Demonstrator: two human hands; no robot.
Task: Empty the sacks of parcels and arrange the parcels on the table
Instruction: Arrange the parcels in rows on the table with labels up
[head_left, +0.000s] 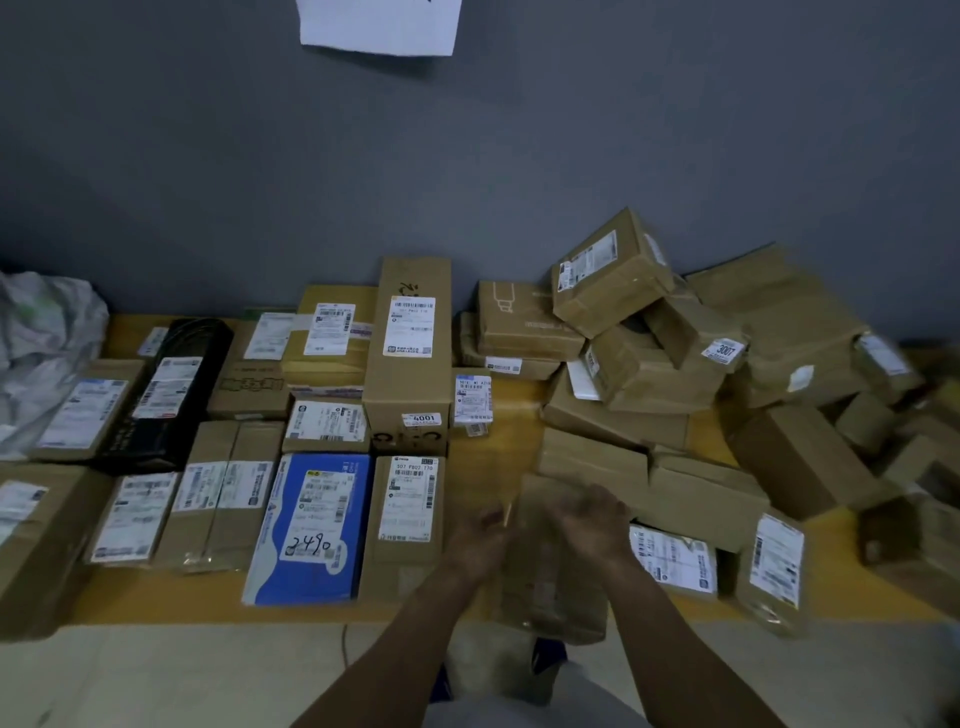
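Gripping a blurred brown parcel from either side, the left hand and right hand held it over the bench's near edge, fingers curled round it, between the tidy rows and the heap.

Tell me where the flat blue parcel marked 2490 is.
In the head view, the flat blue parcel lies near the yellow table's front edge, between a taped brown cardboard box and a narrow brown cardboard box.

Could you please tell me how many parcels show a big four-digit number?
3: the blue parcel near the front, the long carton mid-table, and a tilted box in the right-hand heap. Others may be hidden.
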